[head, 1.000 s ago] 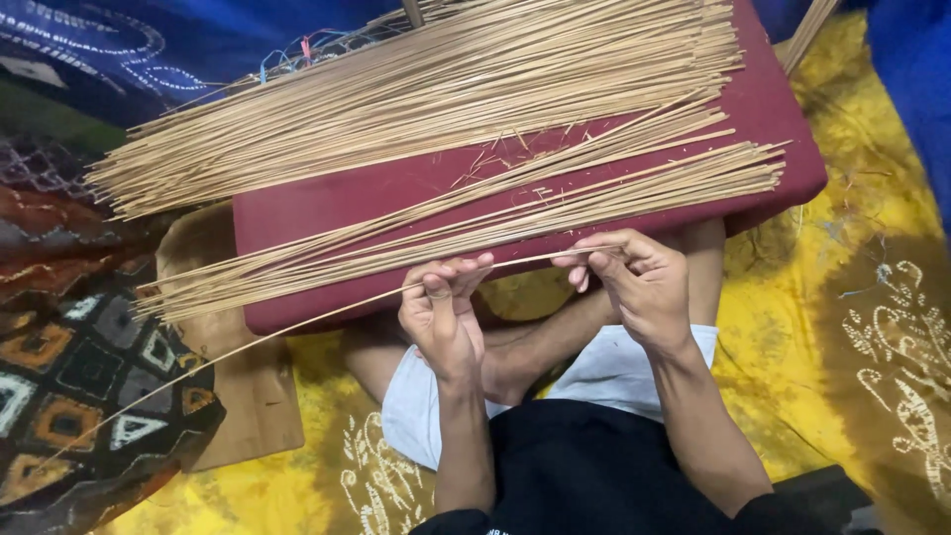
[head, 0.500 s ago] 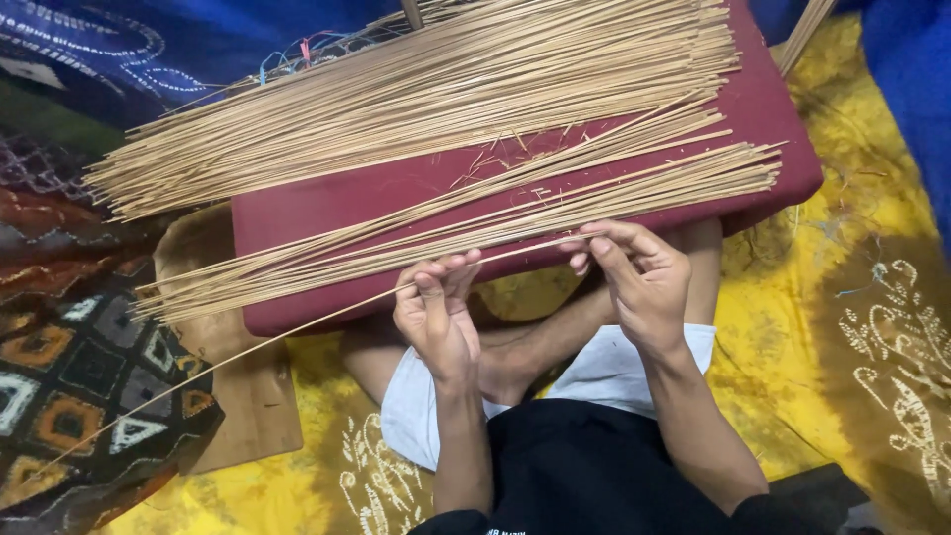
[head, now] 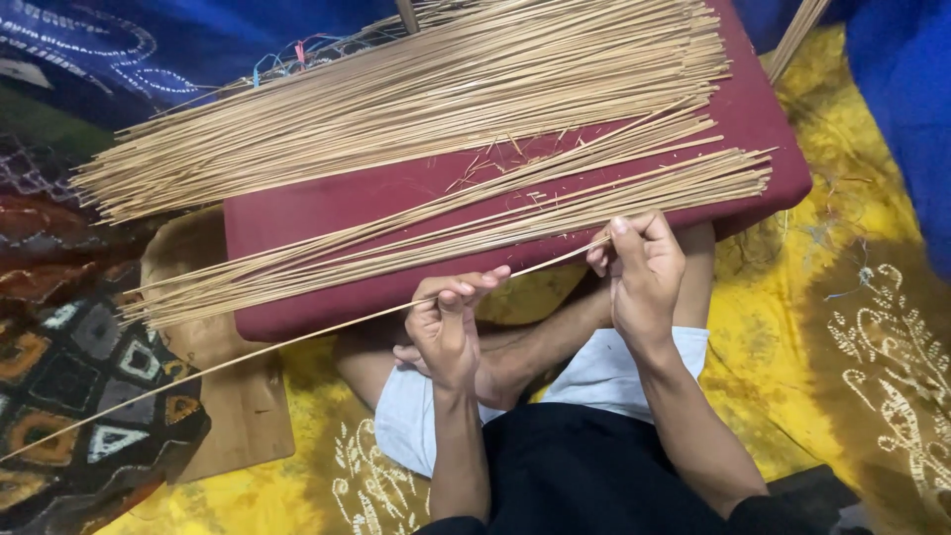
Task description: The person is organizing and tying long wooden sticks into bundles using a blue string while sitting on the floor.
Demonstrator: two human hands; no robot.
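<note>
Both hands, the left hand (head: pixel 446 332) and right hand (head: pixel 642 267), pinched one thin stick (head: pixel 297 342) near the middle of the frame, below the red cushion (head: pixel 297 213).

Two stick bundles (head: pixel 426 99) lie on the cushion (head: pixel 297 213), hands (head: pixel 446 327) before it.

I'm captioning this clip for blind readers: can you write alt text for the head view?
Seen from above, a seated person's left hand and right hand pinch one long thin stick between them, its far end slanting out to the left. Beyond the hands, a dark red cushion carries two spreads of similar pale sticks, over yellow patterned cloth.
</note>
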